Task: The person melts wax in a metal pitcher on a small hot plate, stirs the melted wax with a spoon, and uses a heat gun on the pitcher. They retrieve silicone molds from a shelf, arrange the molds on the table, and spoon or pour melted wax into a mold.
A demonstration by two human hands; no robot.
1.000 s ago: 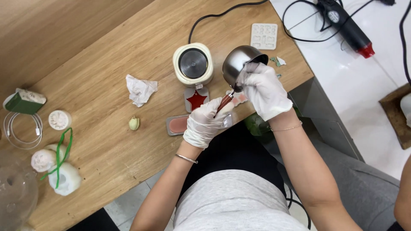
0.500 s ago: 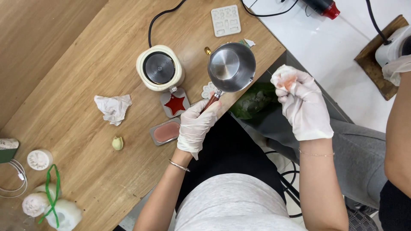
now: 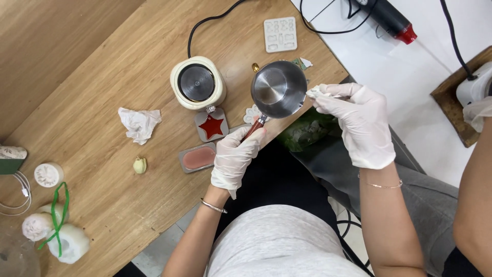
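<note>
Fingers of the gloved left hand are closed around the reddish wooden handle of a small shiny steel saucepan, held empty above the wooden table's edge, while the gloved right hand pinches a crumpled white tissue at the pan's rim. Just beside the pan on the table, a cream round electric warmer stands with its dark plate bare. Below it, a grey mould holds a red star and a grey oval mould holds pink wax.
</note>
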